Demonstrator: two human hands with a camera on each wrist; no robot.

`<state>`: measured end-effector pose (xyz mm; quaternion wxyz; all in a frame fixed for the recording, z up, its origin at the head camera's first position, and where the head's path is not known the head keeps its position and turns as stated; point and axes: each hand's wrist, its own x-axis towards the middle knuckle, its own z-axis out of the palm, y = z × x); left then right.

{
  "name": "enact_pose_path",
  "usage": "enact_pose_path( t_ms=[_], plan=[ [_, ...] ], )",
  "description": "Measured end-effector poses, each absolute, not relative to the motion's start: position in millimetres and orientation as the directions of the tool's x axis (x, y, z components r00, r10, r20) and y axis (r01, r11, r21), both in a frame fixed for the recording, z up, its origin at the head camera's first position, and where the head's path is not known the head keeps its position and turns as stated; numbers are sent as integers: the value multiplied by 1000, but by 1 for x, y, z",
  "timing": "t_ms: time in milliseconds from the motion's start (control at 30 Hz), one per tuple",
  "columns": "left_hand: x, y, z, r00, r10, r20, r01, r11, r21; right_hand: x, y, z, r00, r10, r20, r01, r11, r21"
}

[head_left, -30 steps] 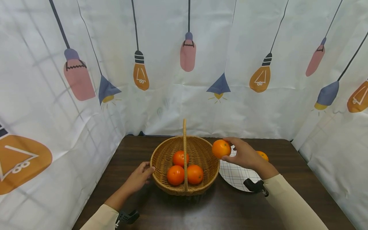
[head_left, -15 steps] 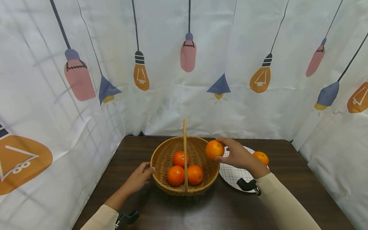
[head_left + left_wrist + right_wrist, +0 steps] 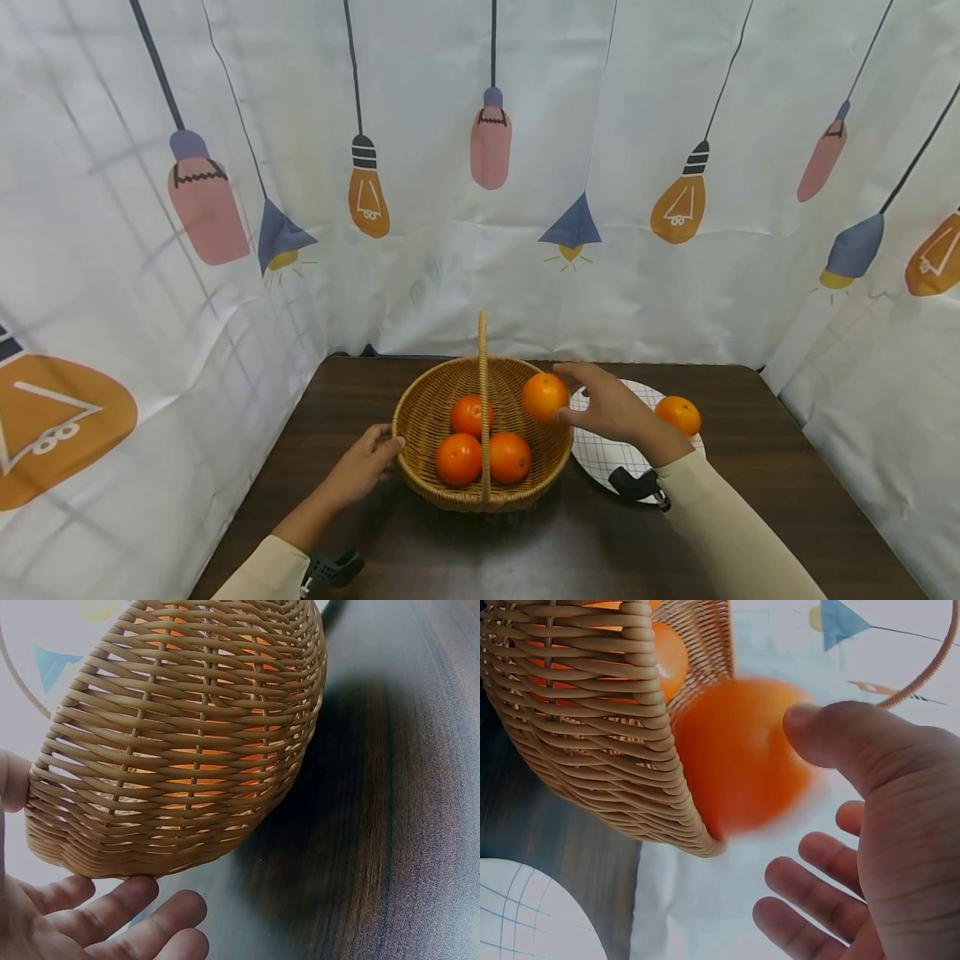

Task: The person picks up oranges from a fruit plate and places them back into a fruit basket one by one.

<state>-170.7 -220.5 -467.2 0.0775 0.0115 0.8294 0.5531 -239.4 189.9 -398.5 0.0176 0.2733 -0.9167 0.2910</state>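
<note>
A wicker basket (image 3: pixel 420 479) with a tall handle stands mid-table, holding three orange-red fruits (image 3: pixel 459 458). My left hand (image 3: pixel 366 462) pinches its left rim; in the left wrist view the thumb and fingertips meet the woven edge (image 3: pixel 150 742). Over the basket's right side is another orange (image 3: pixel 544 397), blurred in the right wrist view. Just right of this orange, my right hand (image 3: pixel 611 408) has its fingers spread; the right wrist view shows the thumb overlapping the fruit and the other visible fingers apart from it.
A round white plate (image 3: pixel 607 458) with a grid pattern lies right of the basket, partly behind the right forearm. One orange (image 3: pixel 678 414) sits at its right edge. White printed cloth (image 3: pixel 450 275) hangs behind and beside the dark wooden table (image 3: pixel 480 558).
My right hand has carried the orange leftward and slightly down, from beside the rim to over the basket, and its fingers have loosened from it. The left hand and basket have stayed put.
</note>
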Motion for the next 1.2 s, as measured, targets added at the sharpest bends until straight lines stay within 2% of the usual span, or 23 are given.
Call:
enact_pose_path(
  t_ms=[633,1200],
  plan=[
    [-170,-221,-469,-987,126,-104,-54,354,934,-235,209,-408,-863,-465,198,-498,715,-490],
    [-169,-221,-468,-987,117,-113,-63,362,930,-229,244,-420,-901,-397,173,-429,766,-479]
  ],
)
